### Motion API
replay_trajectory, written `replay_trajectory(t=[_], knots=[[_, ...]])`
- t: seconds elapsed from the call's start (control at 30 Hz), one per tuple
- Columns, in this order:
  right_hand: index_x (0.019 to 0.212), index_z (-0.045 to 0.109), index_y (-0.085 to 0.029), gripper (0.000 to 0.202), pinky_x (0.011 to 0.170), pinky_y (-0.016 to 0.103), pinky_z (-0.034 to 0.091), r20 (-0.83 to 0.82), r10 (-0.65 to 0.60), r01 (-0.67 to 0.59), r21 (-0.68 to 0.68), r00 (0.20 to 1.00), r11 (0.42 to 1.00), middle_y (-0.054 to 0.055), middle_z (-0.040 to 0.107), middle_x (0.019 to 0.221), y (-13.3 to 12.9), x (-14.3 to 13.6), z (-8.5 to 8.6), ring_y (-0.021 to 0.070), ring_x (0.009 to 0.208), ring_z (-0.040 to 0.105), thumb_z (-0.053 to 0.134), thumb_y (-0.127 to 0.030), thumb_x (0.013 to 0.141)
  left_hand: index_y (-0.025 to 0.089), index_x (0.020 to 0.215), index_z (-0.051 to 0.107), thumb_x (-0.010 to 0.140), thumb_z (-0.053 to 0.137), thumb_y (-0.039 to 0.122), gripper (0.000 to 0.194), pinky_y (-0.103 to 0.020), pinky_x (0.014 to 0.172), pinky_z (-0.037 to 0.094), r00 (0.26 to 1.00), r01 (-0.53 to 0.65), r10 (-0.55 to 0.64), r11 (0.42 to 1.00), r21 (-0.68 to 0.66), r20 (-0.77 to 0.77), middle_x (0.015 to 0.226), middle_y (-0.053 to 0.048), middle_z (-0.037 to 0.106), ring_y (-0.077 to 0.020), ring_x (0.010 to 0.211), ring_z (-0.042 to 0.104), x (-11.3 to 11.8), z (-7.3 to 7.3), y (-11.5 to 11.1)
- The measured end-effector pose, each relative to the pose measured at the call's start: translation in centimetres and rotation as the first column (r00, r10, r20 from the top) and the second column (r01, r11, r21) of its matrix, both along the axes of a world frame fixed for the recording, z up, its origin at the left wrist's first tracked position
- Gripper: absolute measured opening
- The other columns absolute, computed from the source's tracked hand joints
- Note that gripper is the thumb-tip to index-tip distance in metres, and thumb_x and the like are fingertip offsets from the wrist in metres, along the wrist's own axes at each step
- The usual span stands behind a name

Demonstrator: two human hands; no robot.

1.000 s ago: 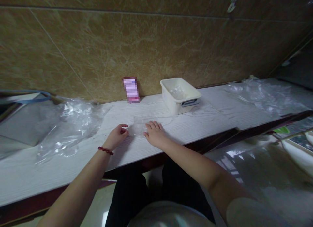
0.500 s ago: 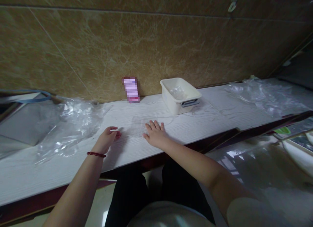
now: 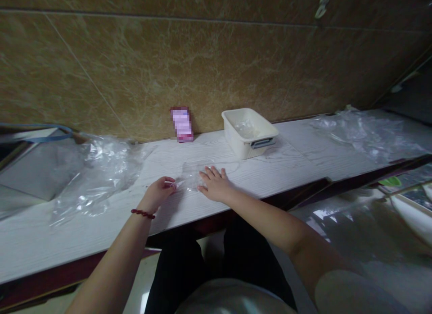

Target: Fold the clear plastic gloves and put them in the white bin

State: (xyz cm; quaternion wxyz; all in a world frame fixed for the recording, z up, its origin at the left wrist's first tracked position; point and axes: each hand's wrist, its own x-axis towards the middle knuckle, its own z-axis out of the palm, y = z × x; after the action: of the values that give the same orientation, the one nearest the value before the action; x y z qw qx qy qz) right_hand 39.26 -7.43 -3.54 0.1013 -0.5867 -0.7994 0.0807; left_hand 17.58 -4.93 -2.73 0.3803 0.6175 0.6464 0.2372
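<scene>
A small clear plastic bag (image 3: 191,172) lies flat on the pale wood-grain tabletop (image 3: 283,167) in front of me. My right hand (image 3: 214,184) rests on its right part, palm down with the fingers spread. At the bag's left edge, my left hand (image 3: 162,190) is closed, thumb and fingers pinching a bit of the clear plastic. A red beaded bracelet (image 3: 143,213) circles my left wrist. Just behind my right hand stands a cream plastic bin (image 3: 236,140) with a grey handle and some clear plastic inside.
A blurred-out phone-like object (image 3: 182,125) leans on the brown marbled wall (image 3: 209,66). Crumpled clear plastic (image 3: 108,167) lies at the left beside a white box (image 3: 30,179). More clear plastic sheeting (image 3: 367,131) spreads over the table's right end. The table's front edge runs close to my lap.
My left hand has moved right to the bag's left edge and pinched it; that edge now looks slightly lifted. My right hand stays spread on the bag.
</scene>
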Motion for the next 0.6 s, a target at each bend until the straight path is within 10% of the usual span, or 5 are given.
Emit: replay_trajectory(t=[0.2, 0.33, 0.6], knots=[[0.131, 0.026, -0.026, 0.062, 0.098, 0.055, 0.003, -0.016, 0.050, -0.051, -0.039, 0.999, 0.998, 0.003, 0.019, 0.140, 0.5, 0.7, 0.6, 0.0291, 0.127, 0.009, 0.028, -0.059, 0.078, 0.015, 0.096, 0.056, 0.073, 0.043, 0.028, 0.029, -0.031, 0.070, 0.044, 0.880, 0.157, -0.047, 0.968, 0.196, -0.472, 0.080, -0.009, 0.062, -0.0201, 0.074, 0.059, 0.3, 1.3, -1.4], [0.131, 0.026, -0.022, 0.053, 0.101, 0.047, 0.007, -0.040, -0.002, 0.003, 0.021, 0.999, 1.000, 0.003, 0.023, 0.139, 1.1, 0.2, 0.7, 0.0240, 0.127, 0.012, 0.023, -0.046, 0.084, 0.014, 0.103, 0.055, 0.078, 0.036, 0.023, 0.033, -0.035, 0.090, 0.035, 0.786, 0.442, -0.102, 0.782, 0.439, -0.610, 0.110, -0.013, 0.055, -0.0218, 0.102, 0.049, 2.3, 0.8, -0.5], [0.131, 0.027, -0.020, 0.055, 0.101, 0.047, 0.006, 0.011, 0.012, -0.012, 0.008, 1.000, 1.000, 0.004, 0.021, 0.139, 1.4, -1.1, -0.5, 0.0231, 0.127, 0.014, 0.022, -0.048, 0.084, 0.015, 0.128, 0.034, 0.085, 0.025, 0.031, 0.047, -0.048, 0.097, 0.022, 0.600, 0.657, -0.275, 0.705, 0.266, -0.752, 0.134, -0.011, 0.033, -0.0265, 0.123, 0.026, 4.6, -2.0, 1.4]])
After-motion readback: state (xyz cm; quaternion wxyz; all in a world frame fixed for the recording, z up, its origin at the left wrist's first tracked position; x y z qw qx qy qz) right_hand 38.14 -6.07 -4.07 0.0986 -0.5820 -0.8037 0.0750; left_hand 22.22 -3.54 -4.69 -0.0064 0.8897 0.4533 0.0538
